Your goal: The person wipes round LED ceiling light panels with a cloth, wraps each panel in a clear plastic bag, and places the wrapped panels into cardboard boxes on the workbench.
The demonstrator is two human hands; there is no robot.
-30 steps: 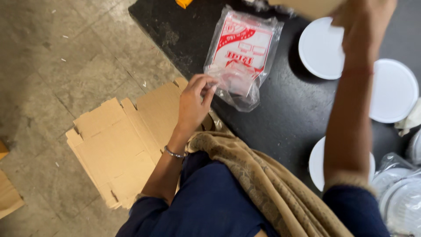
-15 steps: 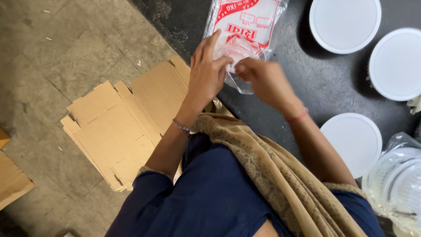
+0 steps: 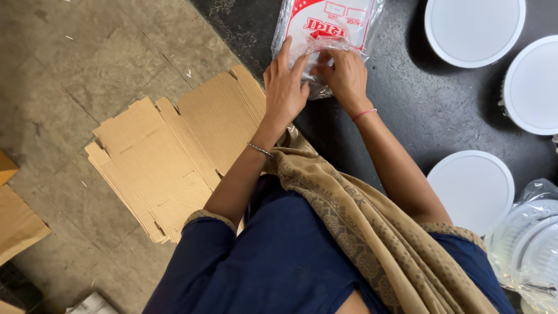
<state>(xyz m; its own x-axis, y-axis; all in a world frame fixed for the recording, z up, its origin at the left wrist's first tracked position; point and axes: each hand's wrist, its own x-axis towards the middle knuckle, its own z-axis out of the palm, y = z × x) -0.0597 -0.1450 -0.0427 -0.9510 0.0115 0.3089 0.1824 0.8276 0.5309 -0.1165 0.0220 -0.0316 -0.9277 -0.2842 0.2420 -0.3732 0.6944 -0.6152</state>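
Note:
A clear plastic packet (image 3: pixel 340 23) with a red and white printed label lies on the black table (image 3: pixel 407 110). Both hands are on its near, open end. My left hand (image 3: pixel 285 87) presses on the packet's left edge with fingers spread. My right hand (image 3: pixel 343 72) pinches the crumpled plastic at the packet's mouth. What is inside the packet is hard to make out.
Three round white discs (image 3: pixel 474 29) (image 3: pixel 532 84) (image 3: pixel 471 189) lie on the table to the right. Clear plastic-wrapped items (image 3: pixel 529 244) sit at the lower right. Flattened cardboard (image 3: pixel 168 154) lies on the concrete floor to the left, with more cardboard (image 3: pixel 14 224) at the far left.
My right arm came down from the upper right and its hand joined my left hand at the packet's mouth. The view shifted slightly, with the packet now higher in frame.

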